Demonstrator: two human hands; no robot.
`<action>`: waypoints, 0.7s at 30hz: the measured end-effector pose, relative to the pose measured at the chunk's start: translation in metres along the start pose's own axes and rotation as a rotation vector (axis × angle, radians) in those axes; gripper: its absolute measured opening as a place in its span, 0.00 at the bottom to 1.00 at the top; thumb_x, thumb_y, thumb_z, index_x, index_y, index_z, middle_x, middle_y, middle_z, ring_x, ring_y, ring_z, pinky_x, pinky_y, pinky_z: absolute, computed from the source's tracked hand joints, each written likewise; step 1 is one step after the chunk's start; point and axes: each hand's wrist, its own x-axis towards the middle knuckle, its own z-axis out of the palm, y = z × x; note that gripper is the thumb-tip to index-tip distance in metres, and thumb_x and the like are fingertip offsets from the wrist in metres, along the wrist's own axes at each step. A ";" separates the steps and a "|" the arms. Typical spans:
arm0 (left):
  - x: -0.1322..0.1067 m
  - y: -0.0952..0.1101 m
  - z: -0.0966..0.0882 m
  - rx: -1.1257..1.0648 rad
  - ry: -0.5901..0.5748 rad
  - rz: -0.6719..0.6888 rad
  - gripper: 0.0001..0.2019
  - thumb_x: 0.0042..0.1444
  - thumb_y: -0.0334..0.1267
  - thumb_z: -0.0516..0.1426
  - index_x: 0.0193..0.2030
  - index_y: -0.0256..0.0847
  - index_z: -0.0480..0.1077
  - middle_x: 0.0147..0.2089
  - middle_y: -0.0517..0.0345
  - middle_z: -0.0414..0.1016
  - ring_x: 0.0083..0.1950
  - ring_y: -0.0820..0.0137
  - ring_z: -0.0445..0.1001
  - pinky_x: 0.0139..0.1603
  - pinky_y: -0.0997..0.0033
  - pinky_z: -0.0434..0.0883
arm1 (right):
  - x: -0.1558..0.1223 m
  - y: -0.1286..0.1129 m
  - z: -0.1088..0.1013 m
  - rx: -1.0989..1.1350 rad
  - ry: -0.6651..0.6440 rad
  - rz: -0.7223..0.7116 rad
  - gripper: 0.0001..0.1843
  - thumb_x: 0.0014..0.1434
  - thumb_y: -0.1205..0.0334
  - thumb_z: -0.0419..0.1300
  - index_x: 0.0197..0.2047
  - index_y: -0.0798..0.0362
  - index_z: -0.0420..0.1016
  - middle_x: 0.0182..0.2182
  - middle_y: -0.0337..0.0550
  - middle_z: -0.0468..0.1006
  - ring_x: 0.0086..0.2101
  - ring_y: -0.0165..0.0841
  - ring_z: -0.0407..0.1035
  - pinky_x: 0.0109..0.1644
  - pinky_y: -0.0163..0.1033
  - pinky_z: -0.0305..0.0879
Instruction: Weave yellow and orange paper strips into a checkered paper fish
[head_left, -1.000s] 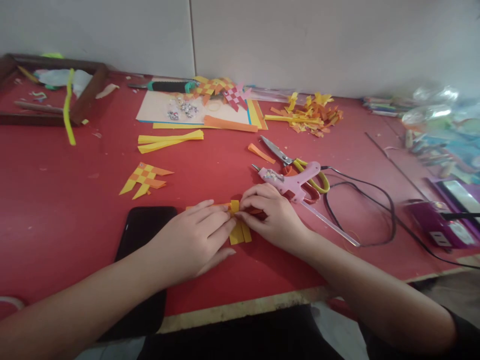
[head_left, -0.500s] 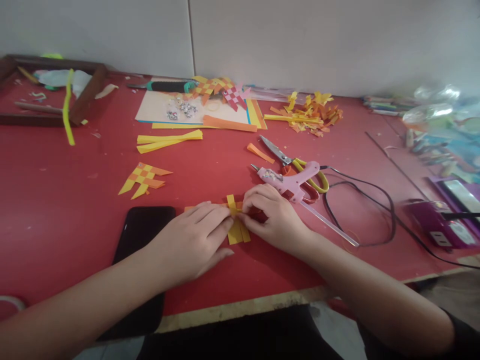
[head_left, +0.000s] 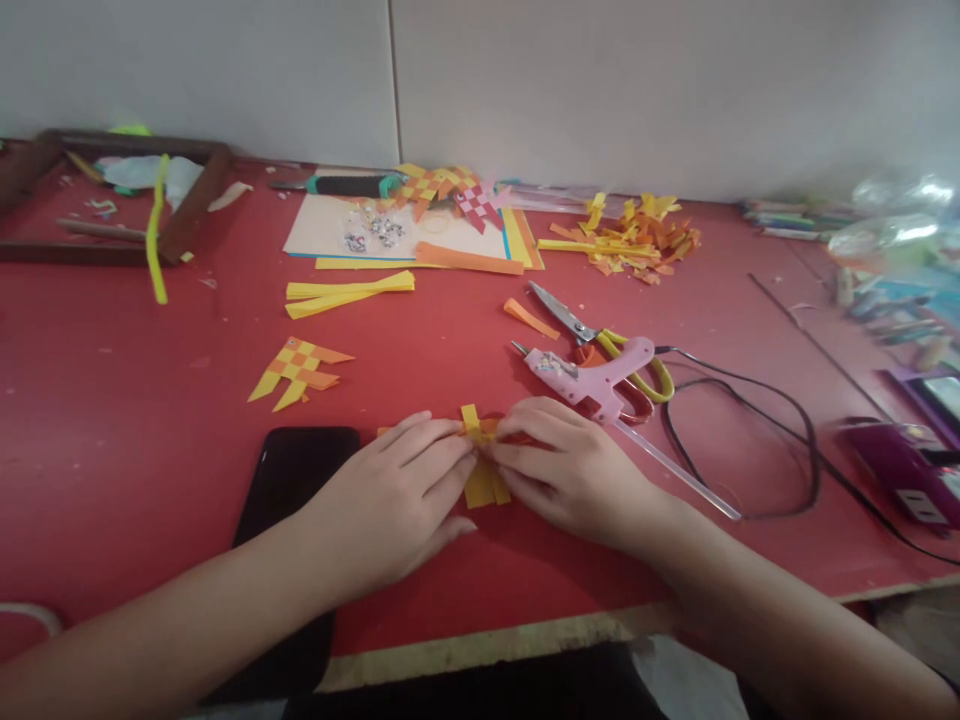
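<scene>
My left hand [head_left: 390, 495] lies open, fingers flat, pinning the woven paper strips [head_left: 486, 478] to the red surface [head_left: 112, 450], right hand [head_left: 577, 470] fingers pinched closed on them; light, floppy and easily creased, so best held at the woven centre, not the loose ends.

Red table [head_left: 112, 470], woven paper piece [head_left: 486, 486], black phone [head_left: 292, 480], pink glue gun [head_left: 600, 375], scissors [head_left: 562, 312]

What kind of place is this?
Probably a craft table, at home or in a classroom; which, I can't tell. A pink glue gun, scissors and cut paper strips lie on the red table, and the left hand and right hand rest on a half-woven paper piece.
</scene>
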 end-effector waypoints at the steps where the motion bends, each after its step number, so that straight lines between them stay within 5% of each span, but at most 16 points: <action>1: 0.000 0.000 0.000 0.000 -0.002 -0.004 0.20 0.66 0.42 0.52 0.52 0.25 0.74 0.52 0.39 0.78 0.54 0.50 0.74 0.58 0.46 0.72 | 0.000 -0.001 -0.001 -0.020 -0.017 -0.003 0.09 0.63 0.70 0.56 0.37 0.56 0.79 0.36 0.48 0.77 0.39 0.36 0.69 0.45 0.44 0.72; 7: -0.002 -0.001 0.002 -0.005 -0.017 -0.018 0.20 0.64 0.43 0.54 0.53 0.26 0.73 0.53 0.39 0.77 0.56 0.51 0.73 0.60 0.48 0.70 | 0.000 -0.003 0.001 -0.089 -0.044 -0.016 0.11 0.63 0.70 0.54 0.33 0.56 0.76 0.35 0.48 0.76 0.39 0.37 0.68 0.43 0.44 0.73; 15: -0.003 0.001 0.003 0.002 -0.047 -0.020 0.22 0.64 0.44 0.54 0.55 0.26 0.71 0.54 0.36 0.76 0.55 0.50 0.74 0.58 0.45 0.71 | -0.002 0.001 -0.010 0.027 0.021 -0.004 0.12 0.63 0.69 0.55 0.46 0.54 0.77 0.41 0.48 0.79 0.43 0.36 0.72 0.49 0.45 0.73; 19: -0.003 0.001 0.002 0.003 -0.058 -0.014 0.22 0.63 0.43 0.55 0.58 0.29 0.68 0.55 0.38 0.75 0.56 0.52 0.73 0.60 0.47 0.70 | 0.016 0.028 -0.039 -0.062 0.113 0.141 0.10 0.65 0.66 0.55 0.42 0.51 0.78 0.39 0.45 0.81 0.43 0.36 0.74 0.49 0.45 0.70; 21: -0.003 0.000 0.002 -0.008 -0.058 -0.003 0.21 0.63 0.42 0.55 0.58 0.29 0.68 0.54 0.38 0.75 0.56 0.52 0.73 0.59 0.47 0.70 | 0.033 0.053 -0.050 -0.147 0.036 0.329 0.09 0.64 0.62 0.57 0.39 0.50 0.79 0.34 0.43 0.81 0.39 0.36 0.74 0.45 0.44 0.70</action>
